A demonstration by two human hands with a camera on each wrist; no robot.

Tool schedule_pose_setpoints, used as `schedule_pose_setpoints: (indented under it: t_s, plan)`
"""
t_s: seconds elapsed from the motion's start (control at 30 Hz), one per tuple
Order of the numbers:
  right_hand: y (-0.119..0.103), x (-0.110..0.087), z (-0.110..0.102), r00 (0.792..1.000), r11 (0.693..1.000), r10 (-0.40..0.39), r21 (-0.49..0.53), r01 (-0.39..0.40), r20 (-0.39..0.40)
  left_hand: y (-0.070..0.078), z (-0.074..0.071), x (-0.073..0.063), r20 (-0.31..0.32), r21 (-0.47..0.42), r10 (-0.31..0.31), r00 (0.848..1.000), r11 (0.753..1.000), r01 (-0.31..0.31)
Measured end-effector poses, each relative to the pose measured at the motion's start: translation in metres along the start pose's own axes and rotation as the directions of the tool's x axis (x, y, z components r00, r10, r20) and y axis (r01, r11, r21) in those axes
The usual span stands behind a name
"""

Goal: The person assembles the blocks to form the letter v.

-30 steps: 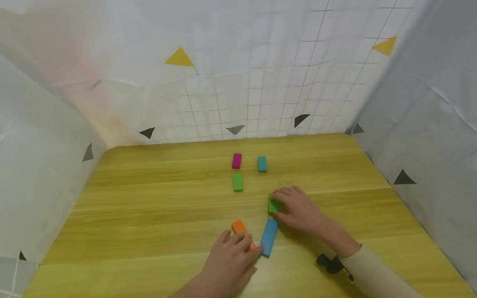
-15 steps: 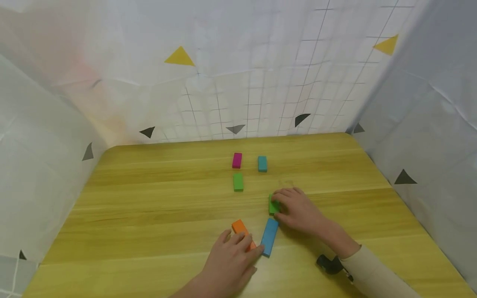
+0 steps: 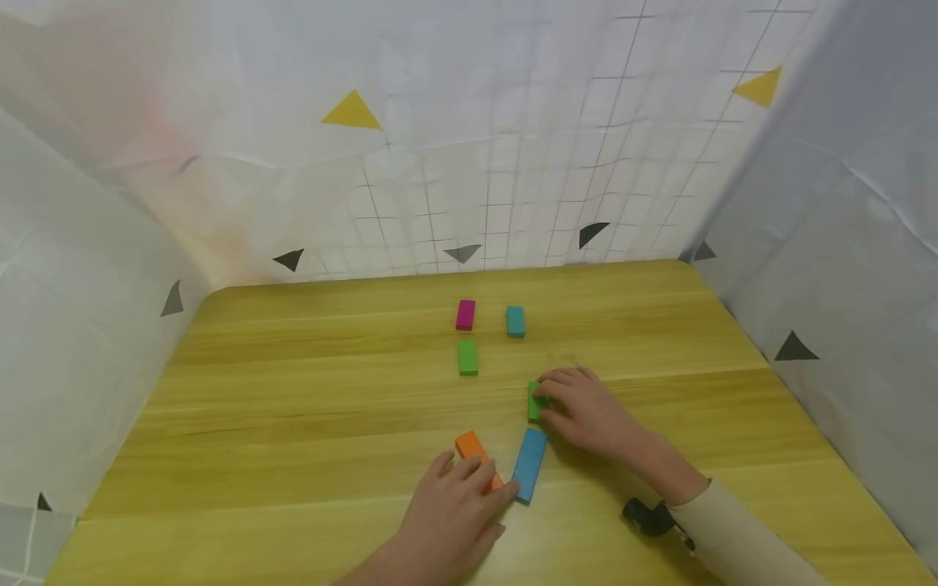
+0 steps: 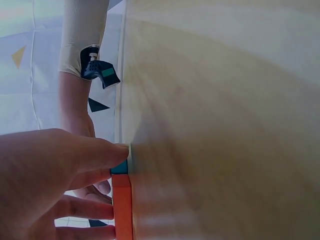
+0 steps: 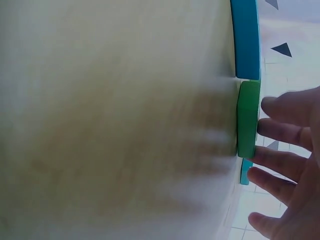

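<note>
In the head view my left hand (image 3: 454, 517) rests over the near part of an orange block (image 3: 471, 446), fingers spread and only lightly bent. One fingertip reaches the near end of a blue block (image 3: 531, 464) lying just to the right. The left wrist view shows the orange block (image 4: 122, 205) lying on the table with fingertips along its side. My right hand (image 3: 589, 413) is at a green block (image 3: 536, 404) just beyond the blue one. Seen from the right wrist, loosely spread fingers touch the top of that green block (image 5: 248, 120), and none curl round it.
Farther back on the wooden table (image 3: 308, 391) lie a second green block (image 3: 467, 358), a magenta block (image 3: 465, 315) and a teal block (image 3: 516, 322). White sheets with triangle markers (image 3: 353, 111) enclose the back and sides. A black wrist-worn device (image 3: 648, 518) hangs under the right sleeve.
My right fingers have shifted very slightly on the near green block, which sits a touch nearer the blue one. The left hand and the other blocks keep their places.
</note>
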State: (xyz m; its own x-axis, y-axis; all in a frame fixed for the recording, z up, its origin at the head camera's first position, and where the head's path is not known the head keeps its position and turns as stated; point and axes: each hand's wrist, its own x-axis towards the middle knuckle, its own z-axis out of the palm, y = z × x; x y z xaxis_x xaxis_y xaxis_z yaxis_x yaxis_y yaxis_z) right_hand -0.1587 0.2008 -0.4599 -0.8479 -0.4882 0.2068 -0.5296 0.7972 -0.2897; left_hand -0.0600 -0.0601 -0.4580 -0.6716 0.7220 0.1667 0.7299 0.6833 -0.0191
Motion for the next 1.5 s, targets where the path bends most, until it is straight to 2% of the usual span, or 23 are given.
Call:
schedule_pose_setpoints:
  t_s: [0.47,1.5]
  plan:
    - [0.001,-0.002,0.003,1.000,1.000,0.012,-0.002,-0.012,-0.013,0.000,0.001,0.000,-0.003,-0.006,0.001,1.000,1.000,-0.001]
    - [-0.004,-0.011,0.006,0.999,0.999,0.012,-0.036,-0.014,-0.049,0.001,0.000,0.000,0.045,-0.015,-0.012,0.999,1.000,0.013]
